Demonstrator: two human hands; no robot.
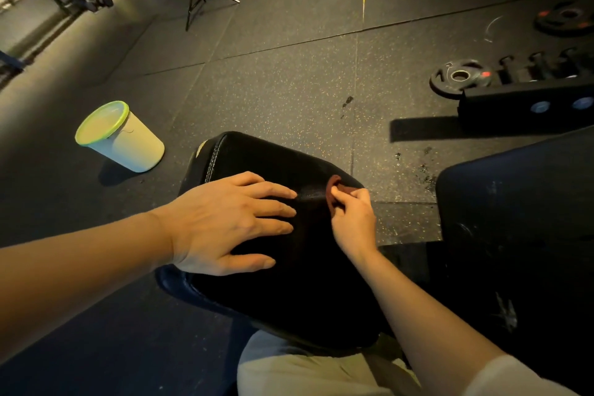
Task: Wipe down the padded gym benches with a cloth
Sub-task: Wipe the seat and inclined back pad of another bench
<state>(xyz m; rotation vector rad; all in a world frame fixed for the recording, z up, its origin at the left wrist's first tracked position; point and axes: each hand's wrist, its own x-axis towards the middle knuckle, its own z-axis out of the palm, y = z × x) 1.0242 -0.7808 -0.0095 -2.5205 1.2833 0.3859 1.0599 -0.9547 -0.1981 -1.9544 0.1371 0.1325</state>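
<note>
bench pad (pixel 257 157), black and stitched, sits right below me, with a dark cloth (pixel 334 185) lying over its far right corner. my right hand (pixel 352 219) pinches a fold of that cloth between thumb and fingertips, the rest curled in. my left hand (pixel 225 225) lies flat and spread on the pad, gripping nothing. a second pad (pixel 514 219) stands to the right; a white bucket (pixel 128 141) sits on the floor, left.

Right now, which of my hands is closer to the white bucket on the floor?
Left. Your left hand lies flat on the bench pad, on the white bucket's side; your right hand pinches the cloth at the pad's far side.
</note>
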